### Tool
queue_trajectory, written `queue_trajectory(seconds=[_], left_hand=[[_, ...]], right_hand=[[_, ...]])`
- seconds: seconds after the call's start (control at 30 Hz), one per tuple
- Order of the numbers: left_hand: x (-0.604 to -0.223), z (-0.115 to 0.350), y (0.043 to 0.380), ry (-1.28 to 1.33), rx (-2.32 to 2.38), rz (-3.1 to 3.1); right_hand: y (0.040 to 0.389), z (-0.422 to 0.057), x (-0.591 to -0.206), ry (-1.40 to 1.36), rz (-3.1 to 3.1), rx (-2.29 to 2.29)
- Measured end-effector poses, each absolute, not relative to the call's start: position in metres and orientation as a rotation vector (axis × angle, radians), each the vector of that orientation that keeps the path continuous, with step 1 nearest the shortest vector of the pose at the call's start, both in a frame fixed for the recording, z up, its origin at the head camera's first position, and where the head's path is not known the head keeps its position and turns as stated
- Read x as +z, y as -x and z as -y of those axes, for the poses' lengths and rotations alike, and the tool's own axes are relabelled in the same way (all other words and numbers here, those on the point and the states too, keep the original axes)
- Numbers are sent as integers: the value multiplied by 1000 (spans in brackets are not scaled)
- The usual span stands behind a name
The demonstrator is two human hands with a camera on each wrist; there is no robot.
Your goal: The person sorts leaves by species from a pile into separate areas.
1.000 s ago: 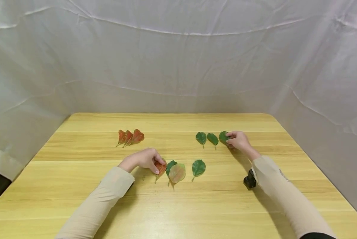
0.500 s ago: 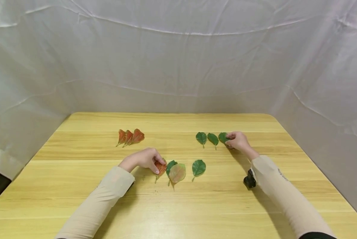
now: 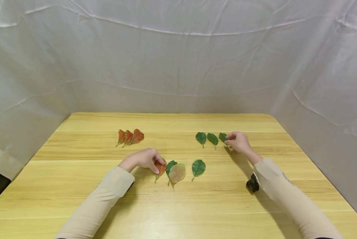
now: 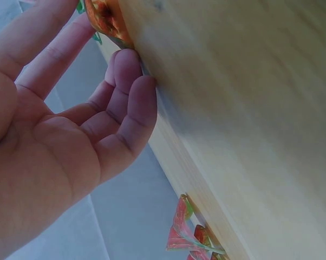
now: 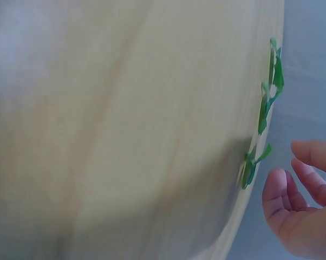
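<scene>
The left hand (image 3: 144, 158) has a red leaf (image 3: 160, 168) pinched, while the right hand (image 3: 239, 142), fingers loosely parted, hovers just beside a green leaf (image 3: 222, 137)!

My wooden table (image 3: 178, 215) has three overlapping red leaves (image 3: 137, 136) towards its far left corner and three green leaves (image 3: 212, 139) rowed near its far edge, right of centre. Mid-table I have a red leaf (image 3: 159, 168), a pale leaf (image 3: 177, 173) overlapping a dark green leaf (image 3: 169, 166), and a lone green leaf (image 3: 198, 167).

left grip (image 3: 146, 158) pinches while right grip (image 3: 239, 142) hangs loosely parted.
</scene>
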State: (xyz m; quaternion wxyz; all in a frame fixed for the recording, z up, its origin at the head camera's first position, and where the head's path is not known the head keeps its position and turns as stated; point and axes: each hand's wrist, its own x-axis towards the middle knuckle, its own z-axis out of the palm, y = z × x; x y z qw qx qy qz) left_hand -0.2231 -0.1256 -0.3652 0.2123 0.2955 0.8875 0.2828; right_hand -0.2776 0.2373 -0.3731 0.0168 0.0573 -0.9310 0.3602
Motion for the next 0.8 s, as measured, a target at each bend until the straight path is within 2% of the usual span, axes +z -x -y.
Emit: queue_trajectory(seconds=[0.33, 0.8], left_hand=[[-367, 126, 224, -834, 778, -2470], [-367, 126, 224, -837, 764, -2474]], right_hand=[[265, -231, -374, -282, 2888, 1133], [241, -205, -371, -351, 2937, 1385]])
